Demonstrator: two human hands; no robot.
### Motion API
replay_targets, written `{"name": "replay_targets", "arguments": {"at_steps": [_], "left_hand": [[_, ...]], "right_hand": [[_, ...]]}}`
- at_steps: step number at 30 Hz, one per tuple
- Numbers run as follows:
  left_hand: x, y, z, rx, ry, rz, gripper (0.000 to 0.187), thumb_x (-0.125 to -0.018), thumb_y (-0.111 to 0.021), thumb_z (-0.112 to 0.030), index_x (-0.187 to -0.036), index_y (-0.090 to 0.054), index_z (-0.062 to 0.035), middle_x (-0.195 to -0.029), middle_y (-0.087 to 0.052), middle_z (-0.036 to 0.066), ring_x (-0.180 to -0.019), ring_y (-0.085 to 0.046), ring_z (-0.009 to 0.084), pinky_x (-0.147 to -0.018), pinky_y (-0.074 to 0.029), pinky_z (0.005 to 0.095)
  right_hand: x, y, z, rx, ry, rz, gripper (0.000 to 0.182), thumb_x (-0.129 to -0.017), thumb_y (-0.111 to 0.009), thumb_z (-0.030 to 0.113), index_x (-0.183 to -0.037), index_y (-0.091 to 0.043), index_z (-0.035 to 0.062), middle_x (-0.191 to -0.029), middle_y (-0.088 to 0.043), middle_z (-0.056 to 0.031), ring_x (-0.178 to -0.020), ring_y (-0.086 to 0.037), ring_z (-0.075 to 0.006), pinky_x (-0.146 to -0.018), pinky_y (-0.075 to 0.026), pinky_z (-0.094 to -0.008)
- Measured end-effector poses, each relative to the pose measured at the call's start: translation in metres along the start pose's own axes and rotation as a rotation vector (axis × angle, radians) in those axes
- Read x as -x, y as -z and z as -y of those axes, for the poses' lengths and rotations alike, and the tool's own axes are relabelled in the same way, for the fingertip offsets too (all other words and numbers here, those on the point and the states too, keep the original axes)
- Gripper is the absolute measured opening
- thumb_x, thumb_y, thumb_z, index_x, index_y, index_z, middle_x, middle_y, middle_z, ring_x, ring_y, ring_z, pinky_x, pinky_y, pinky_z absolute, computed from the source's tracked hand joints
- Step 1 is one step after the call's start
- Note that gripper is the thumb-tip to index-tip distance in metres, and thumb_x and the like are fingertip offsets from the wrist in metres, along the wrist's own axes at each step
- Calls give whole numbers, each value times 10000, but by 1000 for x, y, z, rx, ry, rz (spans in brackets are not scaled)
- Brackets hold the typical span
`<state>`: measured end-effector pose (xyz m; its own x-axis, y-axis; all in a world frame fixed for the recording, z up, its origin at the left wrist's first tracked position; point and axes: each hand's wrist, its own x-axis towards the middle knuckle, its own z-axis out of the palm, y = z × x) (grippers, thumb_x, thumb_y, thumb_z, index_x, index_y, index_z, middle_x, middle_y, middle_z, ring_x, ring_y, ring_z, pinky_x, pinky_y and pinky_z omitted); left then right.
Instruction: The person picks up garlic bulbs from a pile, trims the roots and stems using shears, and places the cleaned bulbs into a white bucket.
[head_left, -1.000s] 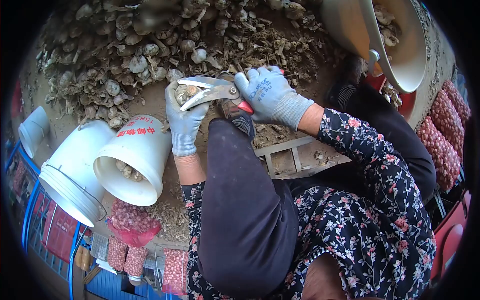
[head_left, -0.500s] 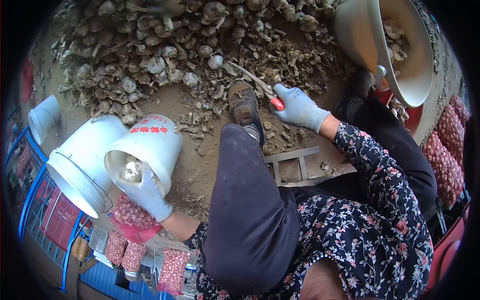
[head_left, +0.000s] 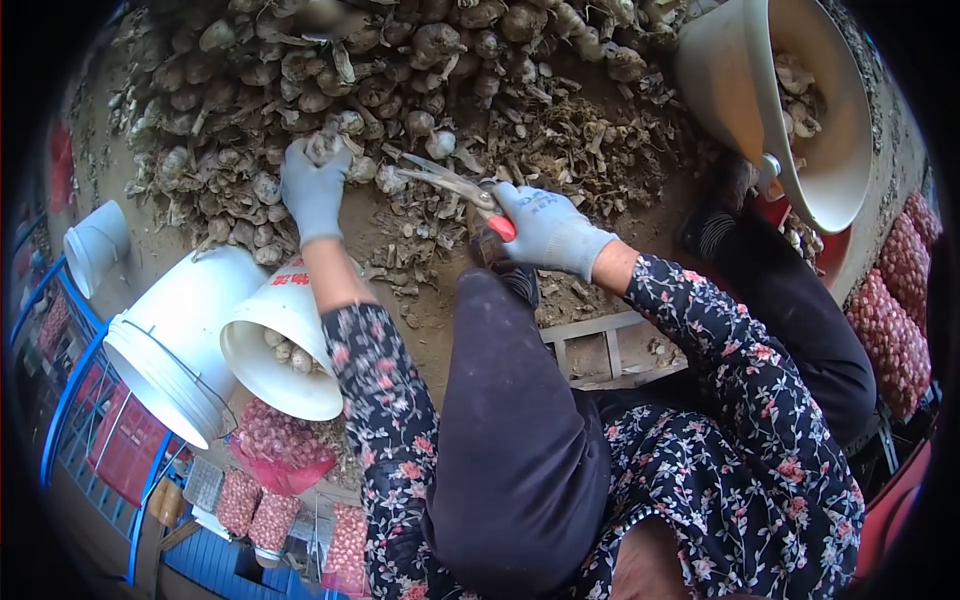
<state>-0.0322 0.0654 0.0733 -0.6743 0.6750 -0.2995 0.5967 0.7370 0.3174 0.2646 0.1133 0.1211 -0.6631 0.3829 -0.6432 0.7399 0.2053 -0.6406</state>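
Observation:
My left hand [head_left: 316, 190], in a grey glove, is at the edge of the heap of garlic [head_left: 230, 90], its fingers closed round a garlic bulb [head_left: 325, 147]. My right hand [head_left: 552, 228], gloved too, holds shears [head_left: 450, 180] with red handles; their blades are parted and point left, over loose stalks and trimmings. Below my left forearm a white bucket with red lettering [head_left: 270, 330] lies tipped with its mouth toward me, and several bulbs [head_left: 290, 352] show inside it.
Another white bucket [head_left: 170, 350] lies at the left, with a smaller one [head_left: 97, 245] beyond it. A large pale bucket [head_left: 730, 110] stands tilted at the upper right. Net bags of garlic [head_left: 890, 340] are at the right. A metal frame [head_left: 600, 345] lies between my legs.
My left hand has left the mouth of the lettered bucket, moved up to the heap and taken hold of a bulb. The shears in my right hand have shifted left and opened.

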Motion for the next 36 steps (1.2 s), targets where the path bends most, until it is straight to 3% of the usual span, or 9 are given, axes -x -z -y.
{"name": "replay_targets", "arguments": {"at_steps": [4, 7, 13, 15, 16, 19, 25, 28, 36], "left_hand": [[58, 33, -31, 150, -247, -114, 549, -665, -770, -218, -1119, -585, 29, -1056, -625, 190, -954, -612, 283, -867, -467, 345], [73, 27, -44, 158, -312, -130, 458, -610, -774, -170, -1000, -594, -14, -974, -598, 176, -901, -581, 337, -794, -463, 391], [83, 18, -42, 377, -161, 16, 485, -679, -741, -107, -1123, -582, 8, -1047, -629, 130, -949, -630, 220, -846, -499, 315], [90, 10, -40, 1346, 18, 108, 508, -711, -739, -61, -1176, -544, 6, -1106, -617, 137, -975, -631, 220, -877, -513, 335], [95, 6, -36, 1637, -97, 222, 566, -733, -722, -20, -1249, -493, -33, -1188, -583, 157, -1057, -602, 250, -925, -503, 388], [106, -5, -36, 1805, -144, 357, 621, -742, -684, 22, -1309, -451, -72, -1264, -541, 157, -1142, -554, 264, -954, -480, 412], [114, 7, -46, 1748, -60, 334, 647, -702, -632, 91, -1310, -459, -49, -1142, -574, 82, -1059, -570, 198, -942, -474, 356], [114, 17, -51, 1262, 29, 288, 579, -690, -643, 76, -1241, -473, 26, -1089, -581, 84, -985, -584, 166, -914, -474, 301], [119, 7, -45, 1442, 108, 381, 535, -690, -672, 22, -1194, -495, 7, -950, -586, 63, -828, -582, 124, -746, -503, 246]], "right_hand": [[-17, 3, 17, -2, 115, -87, 438, -793, -607, 308, -1100, -472, 26, -1015, -583, -230, -979, -573, -395, -842, -460, -448], [-28, 3, 26, 68, 210, -160, 425, -797, -612, 311, -1085, -474, 31, -982, -593, -225, -948, -583, -394, -818, -464, -454], [-8, -1, 14, -221, 237, -123, 327, -814, -630, 246, -1004, -498, 15, -779, -602, -210, -770, -608, -406, -678, -475, -448], [3, 5, 11, -334, 137, -169, 313, -816, -639, 234, -985, -501, 10, -792, -605, -211, -785, -611, -406, -676, -472, -441], [10, 13, 9, -303, 55, -46, 361, -827, -617, 313, -978, -503, 6, -877, -620, -249, -865, -611, -412, -745, -482, -455], [17, 14, 8, -113, 105, 4, 396, -830, -606, 332, -1045, -487, 22, -955, -618, -232, -915, -612, -390, -786, -481, -443], [14, 22, 16, 289, 167, -107, 472, -824, -591, 389, -1105, -478, 26, -950, -601, -174, -926, -603, -332, -812, -452, -448], [13, 28, 19, 383, 177, -117, 457, -816, -590, 357, -1116, -478, 31, -940, -593, -167, -910, -598, -315, -797, -438, -457], [11, 27, 23, 253, 94, 105, 386, -800, -593, 277, -1060, -476, 17, -909, -638, -191, -891, -638, -334, -783, -493, -425]]}}
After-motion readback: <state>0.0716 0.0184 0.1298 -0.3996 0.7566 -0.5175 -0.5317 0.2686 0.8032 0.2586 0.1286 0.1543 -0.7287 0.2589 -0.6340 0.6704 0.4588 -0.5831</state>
